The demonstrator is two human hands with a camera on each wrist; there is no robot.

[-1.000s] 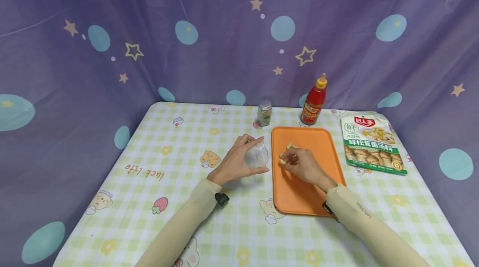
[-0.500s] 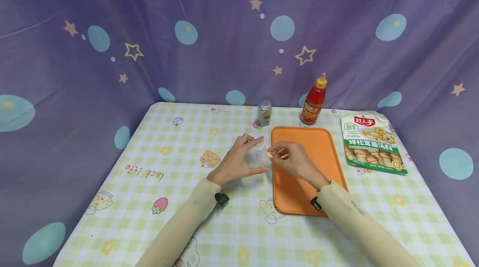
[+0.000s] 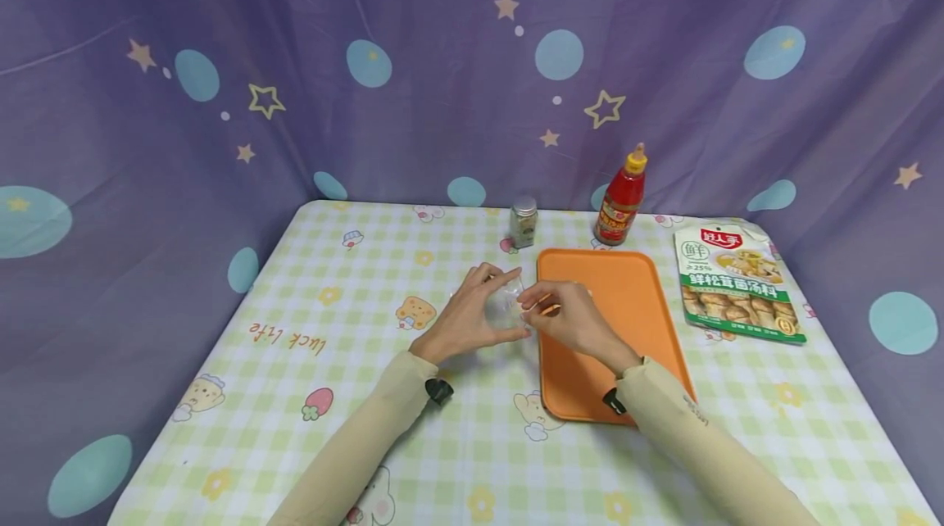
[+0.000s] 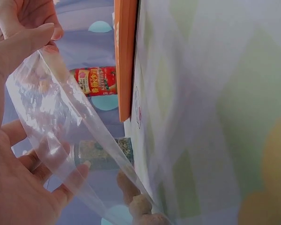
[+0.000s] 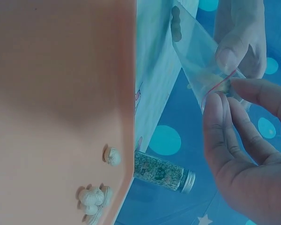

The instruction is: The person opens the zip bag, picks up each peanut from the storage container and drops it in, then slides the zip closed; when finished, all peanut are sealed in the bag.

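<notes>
Left hand: the left hand [image 3: 466, 318] curls thumb and fingers round a clear plastic bag [image 3: 503, 309], just beside the left edge of the tray.
Right hand: the right hand [image 3: 571, 318] pinches one peanut [image 5: 223, 86] between its fingertips, right at the mouth of the bag.
Clear plastic bag: slanting, its mouth towards the right hand and its lower end near the tablecloth (whether it touches the cloth, I cannot tell); a red line runs along the mouth.
Bagged peanuts: a few peanuts in the bag [image 4: 141, 206], gathered at its lower end.
Orange tray: the orange tray [image 3: 578, 395] lies flat, partly under the right forearm; towards its far end sit a small cluster of peanuts [image 5: 93, 198] and a lone peanut [image 5: 113, 156] apart from it.
Far edge of the table: a spice jar [image 3: 524, 226] with a silvery cap stands past the tray's far left corner; a red sauce bottle [image 3: 621, 205] with a yellow top stands behind the tray.
Right of the tray: a green and white packet [image 3: 740, 284] lies face up.
Surroundings: checked tablecloth [image 3: 383, 428] below, purple curtain [image 3: 442, 124] behind.
</notes>
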